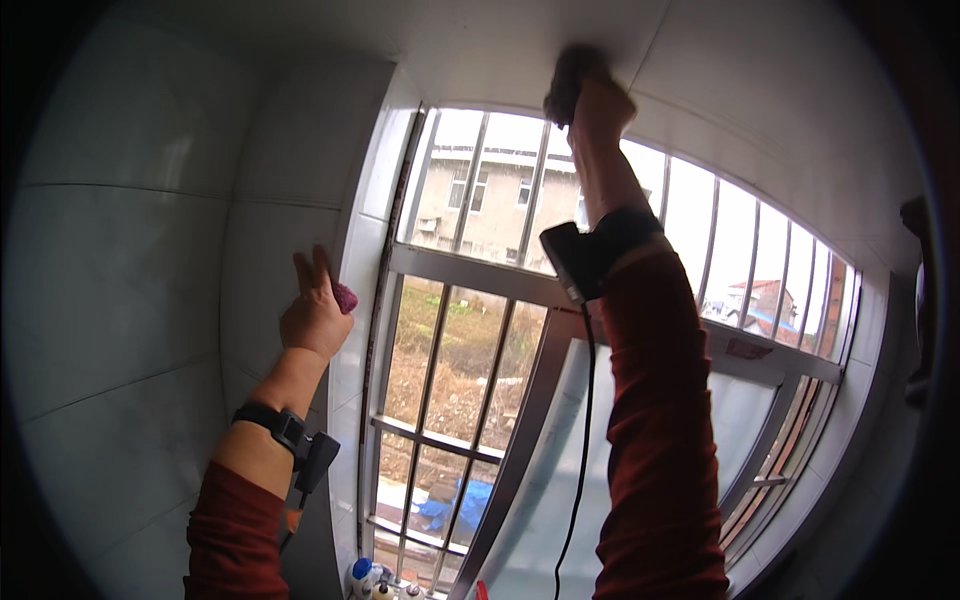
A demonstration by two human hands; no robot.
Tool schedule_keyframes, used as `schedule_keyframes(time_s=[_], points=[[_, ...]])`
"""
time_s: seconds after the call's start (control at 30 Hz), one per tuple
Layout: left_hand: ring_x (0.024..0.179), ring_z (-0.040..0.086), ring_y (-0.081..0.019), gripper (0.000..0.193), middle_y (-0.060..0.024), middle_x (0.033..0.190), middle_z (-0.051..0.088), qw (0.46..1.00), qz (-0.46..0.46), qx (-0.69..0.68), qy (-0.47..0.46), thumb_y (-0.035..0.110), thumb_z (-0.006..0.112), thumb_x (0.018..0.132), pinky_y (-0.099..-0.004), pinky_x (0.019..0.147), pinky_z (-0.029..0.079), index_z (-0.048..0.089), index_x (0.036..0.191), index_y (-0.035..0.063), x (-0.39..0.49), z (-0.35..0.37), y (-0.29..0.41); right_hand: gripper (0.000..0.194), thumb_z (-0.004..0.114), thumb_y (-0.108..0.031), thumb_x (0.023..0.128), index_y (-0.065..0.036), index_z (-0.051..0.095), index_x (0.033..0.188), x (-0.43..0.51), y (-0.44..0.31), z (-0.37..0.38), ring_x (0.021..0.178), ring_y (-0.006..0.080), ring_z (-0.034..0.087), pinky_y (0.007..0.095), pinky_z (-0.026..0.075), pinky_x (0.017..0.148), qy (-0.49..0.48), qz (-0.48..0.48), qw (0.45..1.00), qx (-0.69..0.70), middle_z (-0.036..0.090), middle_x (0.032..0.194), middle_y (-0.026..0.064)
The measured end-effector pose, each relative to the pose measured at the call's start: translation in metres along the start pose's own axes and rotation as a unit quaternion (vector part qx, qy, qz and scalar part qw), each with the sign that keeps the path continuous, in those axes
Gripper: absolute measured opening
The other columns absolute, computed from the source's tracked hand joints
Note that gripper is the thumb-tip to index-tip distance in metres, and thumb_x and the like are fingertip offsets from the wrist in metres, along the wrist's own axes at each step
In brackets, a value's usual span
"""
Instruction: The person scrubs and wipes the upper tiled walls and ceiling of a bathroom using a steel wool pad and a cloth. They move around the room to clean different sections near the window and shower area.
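My right hand (604, 112) is raised to the top edge of the window (465, 259). It grips a dark cloth (574, 75), blurred, which appears pressed to the pale panel (480, 45) above the frame. Lower at the left, my left hand (316, 319) is at the grey wall tiles (281, 247), two fingers stretched upward. A purple scrubbing pad (345, 297) shows between that hand and the white tiled window reveal (364, 247). The palm and thumb of the left hand are mostly hidden.
Metal bars (424, 360) cross the window, with a frosted sliding pane (555, 450) at the lower right. Several bottles (367, 577) stand on the sill. A black cable (586, 435) hangs from the device (574, 259) on my right forearm. A dark object (916, 300) is at the right wall.
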State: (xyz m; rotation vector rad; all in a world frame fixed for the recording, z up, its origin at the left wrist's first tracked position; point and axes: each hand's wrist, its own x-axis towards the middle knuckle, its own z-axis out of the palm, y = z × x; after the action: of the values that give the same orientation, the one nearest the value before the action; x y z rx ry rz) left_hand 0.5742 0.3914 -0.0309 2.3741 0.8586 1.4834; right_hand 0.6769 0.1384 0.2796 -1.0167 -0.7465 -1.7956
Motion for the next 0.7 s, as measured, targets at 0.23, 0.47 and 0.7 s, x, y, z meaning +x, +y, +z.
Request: schedule_keyframes(time_s=[0.23,0.47,0.7], points=[[0.092,0.068,-0.0392,0.104,-0.0243,0.157,0.011,0.999,0.009,-0.013,0.031,0.02,0.07,0.073,-0.044,0.073,0.059,0.005,0.154,0.0191,0.001,0.003,-0.003,0.01,0.071,-0.009,0.077,0.0,0.067,0.075,0.001,-0.002,0.018,0.054,0.0137,0.057,0.0332,0.044,0.046,0.033,0.161,0.868,0.468,0.061,0.064,0.006],[0.096,0.066,-0.0401,0.104,-0.0258,0.157,0.012,1.0,0.007,-0.016,0.018,0.02,0.07,0.072,-0.0443,0.077,0.058,0.005,0.154,0.0185,0.001,0.006,-0.006,0.026,0.044,-0.022,0.089,-0.003,0.058,0.078,0.005,0.028,0.0,0.035,0.0192,0.04,0.0318,0.027,0.032,-0.112,0.379,0.607,0.69,0.047,0.055,0.0071],[0.096,0.066,-0.0408,0.106,-0.0259,0.156,0.013,0.999,0.023,-0.013,0.041,0.019,0.072,0.071,-0.0442,0.076,0.058,0.005,0.154,0.0184,0.0,0.005,-0.005,0.012,0.057,-0.009,0.084,-0.002,0.062,0.077,0.008,0.008,-0.001,0.034,0.0177,0.045,0.0337,0.027,0.032,0.036,0.265,0.815,0.514,0.054,0.057,0.0131]])
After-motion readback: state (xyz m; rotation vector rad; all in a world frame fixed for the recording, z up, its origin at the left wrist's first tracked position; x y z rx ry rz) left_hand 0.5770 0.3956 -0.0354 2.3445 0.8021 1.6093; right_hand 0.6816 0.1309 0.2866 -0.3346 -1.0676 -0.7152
